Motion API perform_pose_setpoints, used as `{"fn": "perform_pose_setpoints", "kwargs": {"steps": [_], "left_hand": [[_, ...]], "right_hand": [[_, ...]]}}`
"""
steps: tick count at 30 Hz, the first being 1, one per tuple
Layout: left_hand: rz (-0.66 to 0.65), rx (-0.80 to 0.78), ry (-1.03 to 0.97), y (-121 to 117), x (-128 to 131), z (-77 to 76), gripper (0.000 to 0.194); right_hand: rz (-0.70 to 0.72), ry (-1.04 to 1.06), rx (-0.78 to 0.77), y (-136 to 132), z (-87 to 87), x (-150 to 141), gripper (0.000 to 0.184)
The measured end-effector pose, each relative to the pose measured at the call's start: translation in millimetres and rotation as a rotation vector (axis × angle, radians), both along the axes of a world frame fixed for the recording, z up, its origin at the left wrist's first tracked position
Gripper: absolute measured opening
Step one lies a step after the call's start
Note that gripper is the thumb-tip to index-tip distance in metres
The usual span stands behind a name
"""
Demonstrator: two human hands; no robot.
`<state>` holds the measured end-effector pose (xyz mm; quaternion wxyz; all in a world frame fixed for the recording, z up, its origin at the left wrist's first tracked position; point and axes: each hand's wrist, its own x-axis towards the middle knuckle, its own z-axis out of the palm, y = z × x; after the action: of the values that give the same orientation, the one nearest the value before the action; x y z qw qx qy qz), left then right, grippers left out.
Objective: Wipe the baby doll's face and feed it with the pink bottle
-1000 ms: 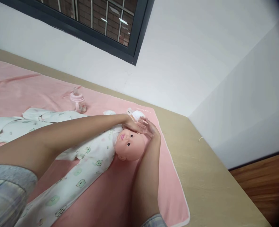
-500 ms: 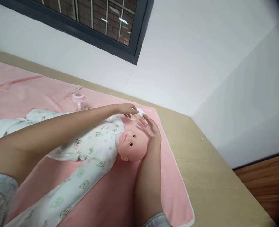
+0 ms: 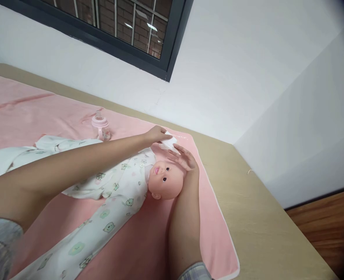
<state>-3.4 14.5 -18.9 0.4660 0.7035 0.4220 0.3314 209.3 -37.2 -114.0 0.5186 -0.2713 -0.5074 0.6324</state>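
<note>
A baby doll (image 3: 166, 182) lies on its back on a pink blanket (image 3: 212, 229), in a white sleepsuit (image 3: 125, 186) printed with green animals. Above its head, my left hand (image 3: 156, 135) reaches across its body and pinches a folded white tissue (image 3: 169, 142). My right hand (image 3: 186, 158) is beside the doll's head, its fingers stretched out and apart. Its fingertips meet the tissue's near edge; whether they press on it I cannot tell. My right forearm runs close along the crown of the doll's head.
A pink-topped baby bottle (image 3: 101, 126) with handles stands on the blanket beyond my left forearm. The blanket covers part of a wooden surface (image 3: 247, 217) set against a white wall (image 3: 212, 77). A dark-framed window (image 3: 167, 46) is above. A small pale hook-shaped item (image 3: 250, 171) is at the right edge.
The tissue now shows more fully, raised between my hands, with my left fingers closed on it. My right hand has stayed nearly in place. The view has shifted slightly.
</note>
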Motion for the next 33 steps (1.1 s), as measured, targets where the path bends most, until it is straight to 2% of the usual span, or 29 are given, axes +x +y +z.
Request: {"fn": "perform_pose_setpoints", "kwargs": {"steps": [5,8,10,14,17,20,24,28,33], "left_hand": [[-0.023,0.244,-0.035,-12.0,-20.7,15.7,0.047],[-0.113,0.417,-0.012,-26.3,-38.5,24.9,0.043],[-0.198,0.397,-0.001,-37.5,-51.8,28.4,0.037],[-0.341,0.201,-0.019,-57.3,-79.2,29.1,0.029],[-0.448,0.201,0.082,-68.7,-95.7,27.5,0.031],[-0.52,0.265,0.253,-80.3,-103.3,24.9,0.031],[-0.452,0.4,0.425,-94.5,-101.3,17.6,0.023],[-0.397,0.362,0.466,-99.9,-96.7,11.1,0.031],[-0.368,0.359,0.477,-98.3,-93.6,8.2,0.033]], "right_hand": [[0.005,0.043,-0.007,5.6,-8.6,-1.1,0.057],[0.011,0.046,-0.042,8.6,-14.8,-4.3,0.049],[0.018,0.054,-0.078,10.4,-18.1,-6.8,0.045],[0.028,0.077,-0.144,14.1,-22.9,-11.1,0.04],[0.019,0.049,-0.186,16.9,-25.3,-15.8,0.04],[0.005,0.004,-0.255,17.6,-26.3,-24.1,0.039],[-0.012,-0.004,-0.28,15.3,-25.5,-34.9,0.039],[-0.036,-0.006,-0.279,13.1,-23.5,-38.0,0.036],[-0.026,-0.022,-0.28,10.4,-19.6,-39.3,0.038]]}}
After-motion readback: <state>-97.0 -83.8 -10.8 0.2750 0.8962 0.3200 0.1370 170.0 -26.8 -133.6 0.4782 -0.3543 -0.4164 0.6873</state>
